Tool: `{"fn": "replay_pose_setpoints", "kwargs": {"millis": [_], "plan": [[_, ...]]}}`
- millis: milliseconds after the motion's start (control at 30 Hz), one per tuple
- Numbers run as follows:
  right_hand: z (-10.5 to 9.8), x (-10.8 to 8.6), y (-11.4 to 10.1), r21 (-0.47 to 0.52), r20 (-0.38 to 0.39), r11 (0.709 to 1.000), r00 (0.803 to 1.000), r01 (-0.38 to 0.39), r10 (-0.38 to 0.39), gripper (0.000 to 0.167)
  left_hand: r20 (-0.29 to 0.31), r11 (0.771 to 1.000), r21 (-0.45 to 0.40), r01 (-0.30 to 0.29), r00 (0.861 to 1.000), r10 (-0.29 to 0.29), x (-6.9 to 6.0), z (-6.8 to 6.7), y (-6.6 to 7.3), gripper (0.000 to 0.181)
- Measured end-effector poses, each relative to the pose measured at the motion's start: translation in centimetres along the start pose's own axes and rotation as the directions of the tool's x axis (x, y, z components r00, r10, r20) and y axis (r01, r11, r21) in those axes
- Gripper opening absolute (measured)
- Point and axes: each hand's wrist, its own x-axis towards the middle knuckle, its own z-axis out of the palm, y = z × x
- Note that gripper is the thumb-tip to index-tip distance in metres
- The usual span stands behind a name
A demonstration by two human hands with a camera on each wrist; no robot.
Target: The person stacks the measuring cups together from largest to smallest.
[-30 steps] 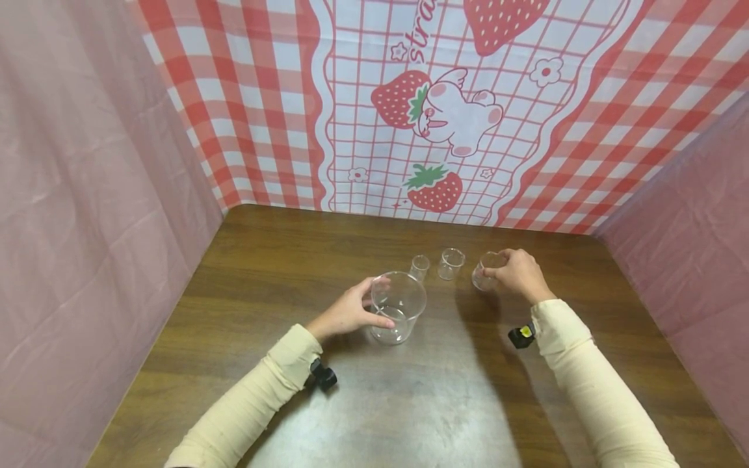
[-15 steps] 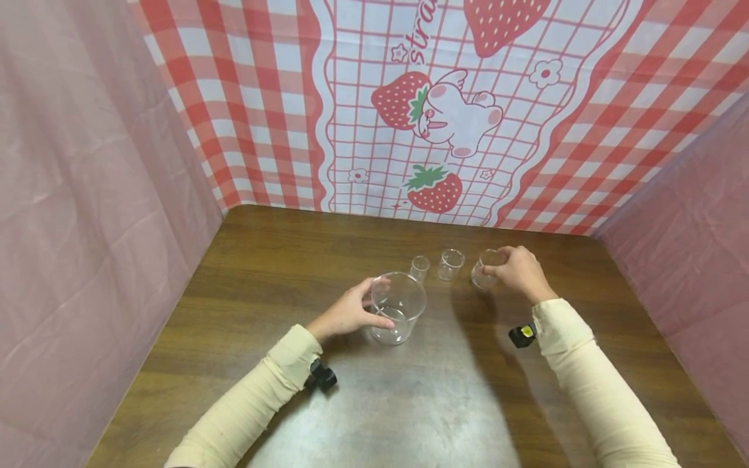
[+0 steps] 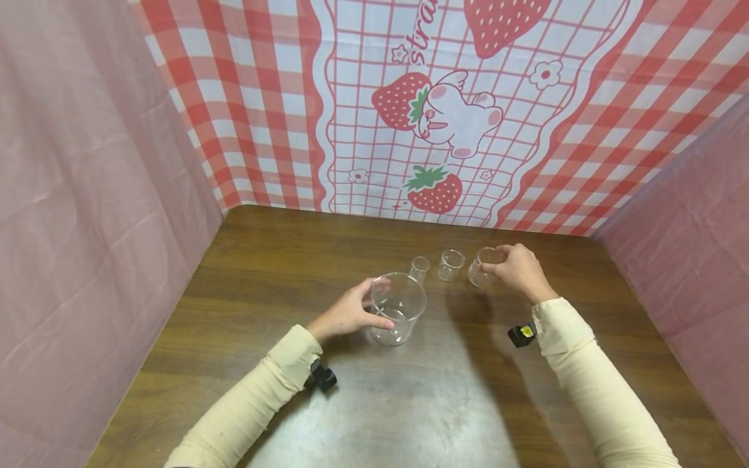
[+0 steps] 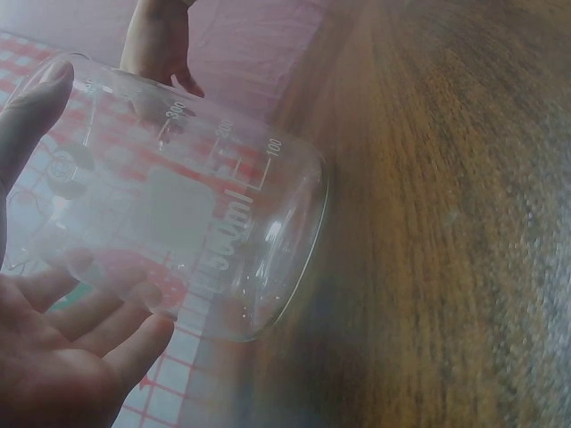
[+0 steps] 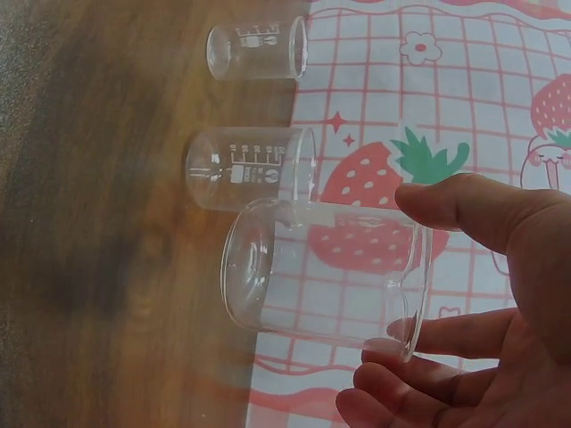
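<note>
In the head view my left hand holds a large clear glass beaker upright, thumb at its near side and fingers round the far side. White "500ml" print and a graduated scale show on that beaker in the left wrist view. My right hand grips a medium glass beaker by its upper part, thumb and fingers on opposite sides near the rim. Whether its base touches the table cannot be told. Left of it stand a smaller beaker and the smallest beaker.
A brown wooden table carries the glassware. Behind it hangs a red-and-white checked cloth with strawberries. Pink curtains close off both sides.
My right hand has shifted slightly left with the medium beaker, nearer the small one beside it. My left hand and the large beaker have stayed in place.
</note>
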Motion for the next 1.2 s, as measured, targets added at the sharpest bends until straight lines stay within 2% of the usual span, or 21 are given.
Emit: {"fn": "replay_pose_setpoints", "kwargs": {"millis": [800,1200], "plan": [[-0.5,-0.8,-2.8,0.004,-0.074,0.995,0.993,0.097,-0.096,0.062,-0.002,1.000,-0.007,0.005,1.000,-0.005,-0.2,0.0,0.1,0.085],[-0.8,-1.6,-4.2,0.022,-0.085,0.994,0.991,0.106,-0.104,0.060,-0.001,1.000,-0.005,0.004,1.000,-0.004,-0.2,0.0,0.2,0.085]]}}
